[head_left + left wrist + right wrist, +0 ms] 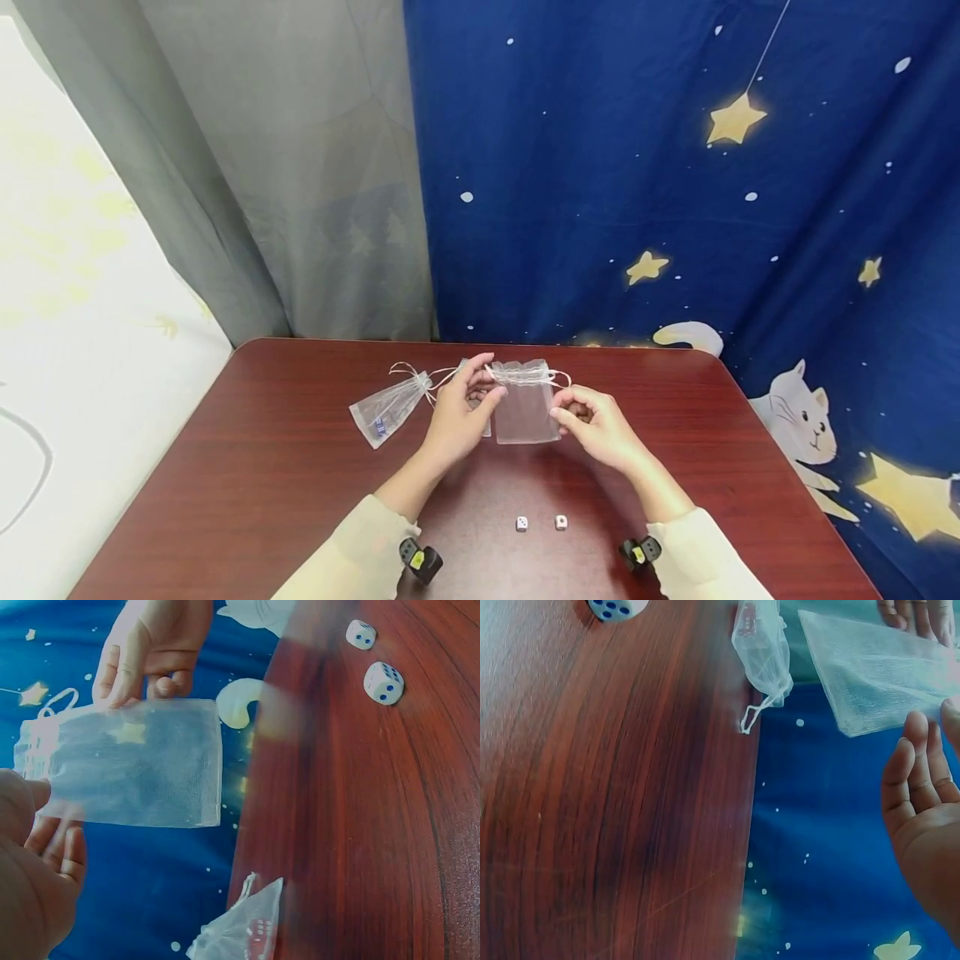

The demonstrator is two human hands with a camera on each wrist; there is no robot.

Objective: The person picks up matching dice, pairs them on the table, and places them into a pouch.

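Observation:
A sheer white drawstring bag is held up flat between both hands, its cord and ruffled mouth at the top. My left hand pinches its left side near the mouth between thumb and fingers. On the opposite edge, my right hand grips the bag lower down with thumb and fingertips. Nothing shows inside this bag. Nearer me on the table lie two white dice, a left die and a right die.
A cinched sheer bag with something blue inside lies left of my left hand. Another sheer bag, with something red inside, is mostly hidden behind that hand in the head view. The reddish-brown table ends at the curtain.

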